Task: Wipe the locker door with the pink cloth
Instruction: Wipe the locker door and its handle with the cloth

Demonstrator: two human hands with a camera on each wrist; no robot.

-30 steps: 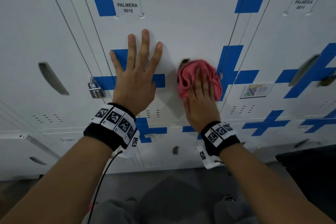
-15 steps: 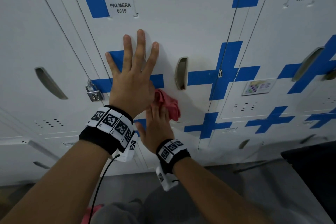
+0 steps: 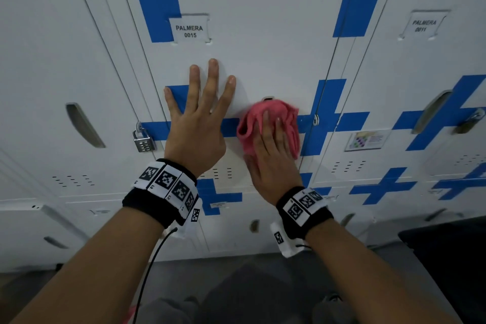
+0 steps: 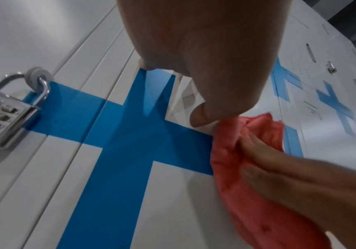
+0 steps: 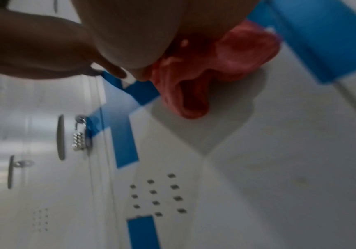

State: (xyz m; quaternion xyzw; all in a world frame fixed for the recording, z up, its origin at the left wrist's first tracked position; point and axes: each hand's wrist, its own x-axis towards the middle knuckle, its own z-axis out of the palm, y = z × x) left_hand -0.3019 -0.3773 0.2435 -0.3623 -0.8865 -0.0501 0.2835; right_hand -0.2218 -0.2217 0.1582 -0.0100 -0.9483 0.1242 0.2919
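Observation:
The locker door [image 3: 263,42], white with blue stripes and labelled PALMERA 0015, faces me. My left hand [image 3: 202,102] lies flat on it with fingers spread, left of centre. The bunched pink cloth [image 3: 248,126] sits over the door's handle recess [image 3: 267,98], and my right hand [image 3: 273,144] presses it against the door with straight fingers. In the left wrist view the cloth [image 4: 232,151] lies under the right hand's fingers [image 4: 258,148], beside my left thumb [image 4: 200,118]. The right wrist view is blurred; the cloth [image 5: 232,67] bulges out from under the palm.
A combination padlock [image 3: 143,141] hangs at the door's left edge. Locker 0011 [image 3: 420,66] on the right carries a sticker [image 3: 366,140] and its own lock [image 3: 470,121]. Lower lockers and a dark floor [image 3: 236,284] lie below; a dark object [image 3: 447,250] sits at the lower right.
The right hand swept the cloth down and left under the left hand, then back up and right onto the handle recess. The left hand stayed flat on the door.

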